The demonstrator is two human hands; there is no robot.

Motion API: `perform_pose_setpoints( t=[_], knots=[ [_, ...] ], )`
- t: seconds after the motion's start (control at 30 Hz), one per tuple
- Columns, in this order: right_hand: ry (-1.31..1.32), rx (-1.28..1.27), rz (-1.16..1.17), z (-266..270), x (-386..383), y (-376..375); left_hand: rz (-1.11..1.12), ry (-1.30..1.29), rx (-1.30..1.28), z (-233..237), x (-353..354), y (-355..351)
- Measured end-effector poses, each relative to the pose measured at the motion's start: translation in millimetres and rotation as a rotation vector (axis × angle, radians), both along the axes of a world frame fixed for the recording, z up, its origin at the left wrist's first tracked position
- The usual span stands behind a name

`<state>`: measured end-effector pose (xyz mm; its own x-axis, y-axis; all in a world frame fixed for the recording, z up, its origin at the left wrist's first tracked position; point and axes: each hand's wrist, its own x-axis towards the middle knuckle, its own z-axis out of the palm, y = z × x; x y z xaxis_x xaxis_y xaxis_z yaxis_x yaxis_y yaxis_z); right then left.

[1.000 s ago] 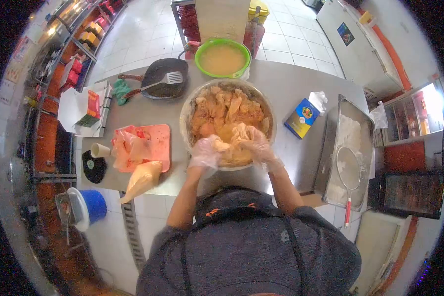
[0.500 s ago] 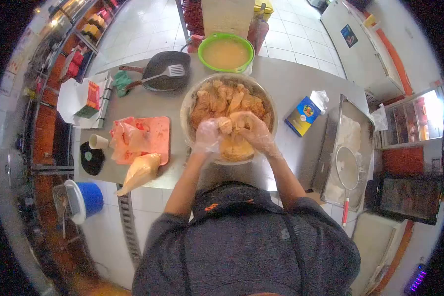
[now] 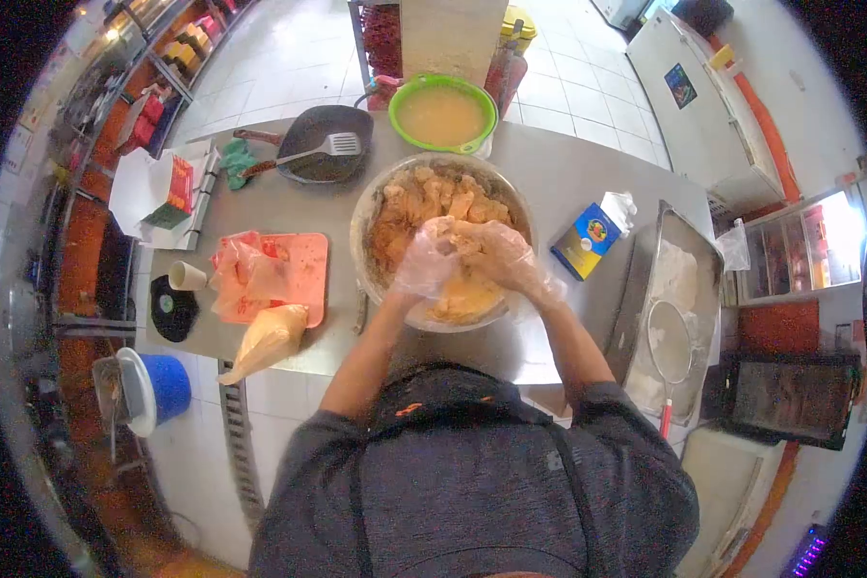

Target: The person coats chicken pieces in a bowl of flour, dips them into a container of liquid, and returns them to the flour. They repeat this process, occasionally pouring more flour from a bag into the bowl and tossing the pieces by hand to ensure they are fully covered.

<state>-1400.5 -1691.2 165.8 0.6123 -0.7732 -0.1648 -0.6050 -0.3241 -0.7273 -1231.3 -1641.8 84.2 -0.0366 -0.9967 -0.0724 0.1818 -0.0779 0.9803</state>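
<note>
both gloved hands are over the big metal bowl [image 3: 359, 223] of coated chicken. the left hand [image 3: 422, 262] and right hand [image 3: 499, 252] meet on one chicken piece [image 3: 459, 231], fingers curled round it, just above the heap. a green bowl [image 3: 442, 114] of batter sits behind, a blue box [image 3: 588, 237] to the right, and a pink cutting board [image 3: 308, 279] to the left.

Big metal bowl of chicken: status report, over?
Clear-gloved left hand and right hand grip one battered chicken piece over round metal bowl. Green plastic bowl beyond, apart.
</note>
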Motion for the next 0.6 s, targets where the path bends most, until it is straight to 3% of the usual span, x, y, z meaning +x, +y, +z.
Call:
perform_pose_setpoints(
  t=[0.07,0.13,0.2,0.23,0.3,0.33,0.4,0.43,0.5,0.53,0.6],
  knots=[
    [-0.214,-0.279,0.031,-25.2,-12.5,-6.7,-0.009,0.077,-0.015,-6.3,-0.9,-1.4],
    [-0.210,-0.278,0.048,-30.4,-19.4,-18.1,-0.018,0.154,-0.032,-5.5,-5.4,-1.3],
    [-0.208,-0.276,0.068,-15.6,-19.5,-28.4,0.096,0.514,0.079,6.4,-15.7,2.0],
    [-0.187,-0.157,0.007,9.5,-17.8,-31.8,0.103,0.517,0.075,13.1,-14.9,4.4],
    [-0.237,0.031,-0.037,24.6,-15.9,-53.8,0.242,0.867,0.157,24.4,-11.8,7.9],
    [-0.233,0.029,-0.027,30.0,-13.2,-66.8,0.249,0.873,0.150,7.5,-7.7,7.6],
    [-0.080,-0.292,-0.028,49.7,-4.7,-90.1,0.201,-0.041,-0.150,-41.0,0.8,6.3],
    [-0.077,-0.292,-0.020,63.3,3.7,-100.2,0.209,-0.038,-0.149,-30.3,-0.2,11.4],
    [-0.060,-0.271,-0.171,87.3,24.4,-121.7,0.062,-0.630,0.201,12.9,-1.5,27.1],
    [-0.061,-0.273,-0.164,88.3,31.6,-138.2,0.069,-0.628,0.200,20.3,-1.2,36.5],
    [-0.040,-0.377,-0.138,86.8,46.6,-171.6,0.054,-1.195,-0.049,26.2,-0.2,55.7]
  ],
)
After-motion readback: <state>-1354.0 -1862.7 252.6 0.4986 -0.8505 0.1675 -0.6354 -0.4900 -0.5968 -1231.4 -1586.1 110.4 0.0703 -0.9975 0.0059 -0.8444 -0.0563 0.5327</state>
